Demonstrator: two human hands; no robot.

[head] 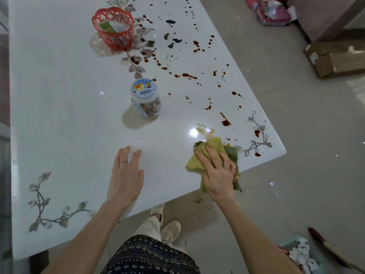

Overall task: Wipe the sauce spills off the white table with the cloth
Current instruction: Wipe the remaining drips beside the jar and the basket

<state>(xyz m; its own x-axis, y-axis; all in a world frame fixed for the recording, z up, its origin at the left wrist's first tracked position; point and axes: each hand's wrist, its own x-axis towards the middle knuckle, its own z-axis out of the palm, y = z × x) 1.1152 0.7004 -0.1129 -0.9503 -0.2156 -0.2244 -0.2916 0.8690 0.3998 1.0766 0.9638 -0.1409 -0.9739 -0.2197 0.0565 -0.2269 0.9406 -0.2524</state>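
I am pressing right hand, fingers spread flat, on cloth at table near-right corner; left hand lying open by near edge; sauce spills dotting right side.

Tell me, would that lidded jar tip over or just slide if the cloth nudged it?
The jar looks squat under a wide flat lid, so it would probably slide rather than tip. The table is glossy enough to mirror lights, so it may skid easily. Its clear wall shows loose snack-like pieces, so it is likely light.
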